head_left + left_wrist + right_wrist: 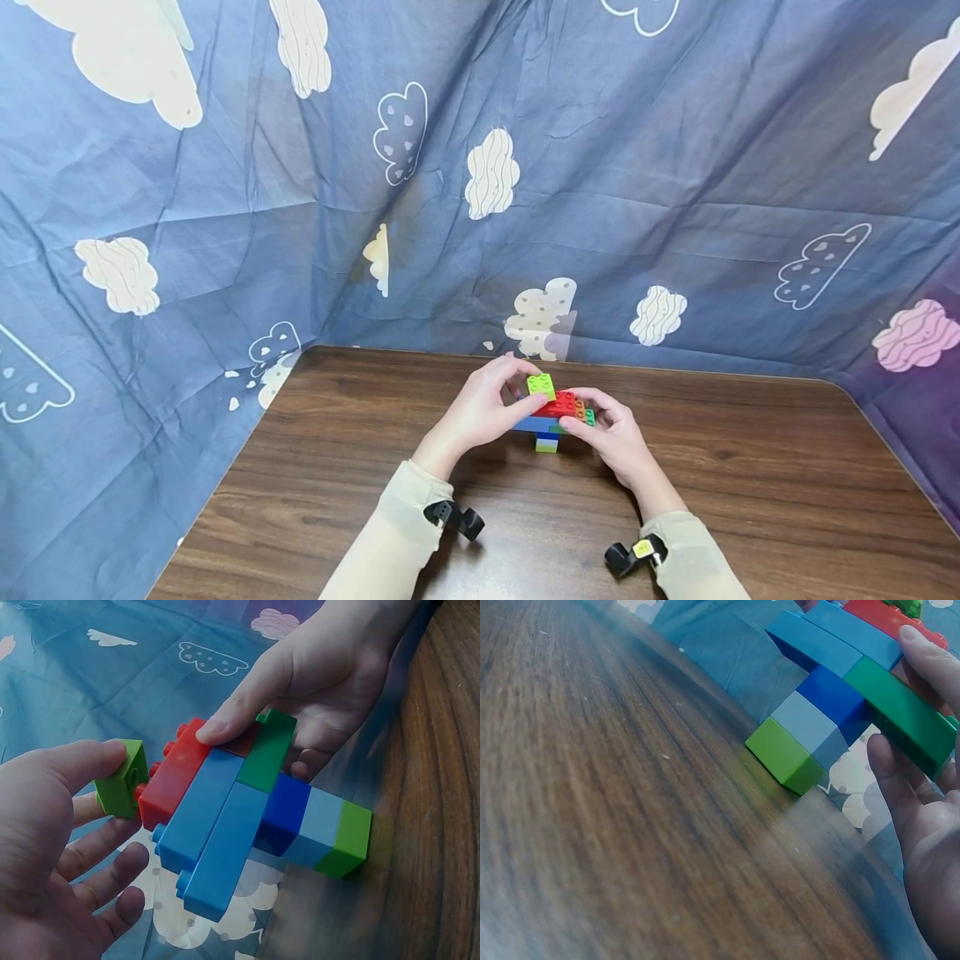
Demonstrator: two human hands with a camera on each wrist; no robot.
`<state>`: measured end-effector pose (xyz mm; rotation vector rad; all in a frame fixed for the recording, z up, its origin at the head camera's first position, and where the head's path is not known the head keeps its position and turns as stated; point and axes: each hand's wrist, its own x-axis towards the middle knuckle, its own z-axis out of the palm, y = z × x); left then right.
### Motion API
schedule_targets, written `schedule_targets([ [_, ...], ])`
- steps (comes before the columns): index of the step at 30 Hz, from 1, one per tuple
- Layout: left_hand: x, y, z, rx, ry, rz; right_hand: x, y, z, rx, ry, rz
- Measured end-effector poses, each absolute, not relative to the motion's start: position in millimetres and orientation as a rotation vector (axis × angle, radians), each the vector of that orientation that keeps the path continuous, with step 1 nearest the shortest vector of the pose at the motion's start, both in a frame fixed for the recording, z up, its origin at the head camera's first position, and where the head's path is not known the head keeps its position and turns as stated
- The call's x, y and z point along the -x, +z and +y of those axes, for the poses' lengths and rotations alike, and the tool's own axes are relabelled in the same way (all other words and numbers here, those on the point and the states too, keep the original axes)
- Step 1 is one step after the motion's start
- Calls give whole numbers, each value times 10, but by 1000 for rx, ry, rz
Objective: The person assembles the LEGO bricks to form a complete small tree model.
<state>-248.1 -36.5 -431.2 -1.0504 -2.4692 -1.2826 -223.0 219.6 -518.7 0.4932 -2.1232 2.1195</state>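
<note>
My left hand [480, 406] pinches a small lime green brick [120, 787] between thumb and fingers. That brick sits tilted at one end of a red brick [174, 784], over its studs; whether it is joined there I cannot tell. Under the red brick lie two blue bricks [225, 851] and a green brick [900, 712]. A column of dark blue [832, 701], pale blue [808, 727] and lime [784, 756] bricks stands beneath them. My right hand [615, 435] grips the other end of this build, thumb against the red brick, fingers by the green one.
The build is above a brown wood-grain table [750, 467]. A dark blue cloth [600, 208] with cloud prints hangs behind and at the sides. Each wrist wears a black camera, one on the left sleeve [397, 525] and one on the right sleeve [693, 558].
</note>
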Motion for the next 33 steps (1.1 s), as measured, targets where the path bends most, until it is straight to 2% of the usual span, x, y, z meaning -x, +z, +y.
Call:
schedule_targets([
  [17,2461,-4317,-309,1149,-1205,-2481,2230,-5177,2192,-511,2135,-2109],
  [33,2436,-4327,-264,1134,-1146,-2475,2223,-5171,2178,-514,2124,-2114],
])
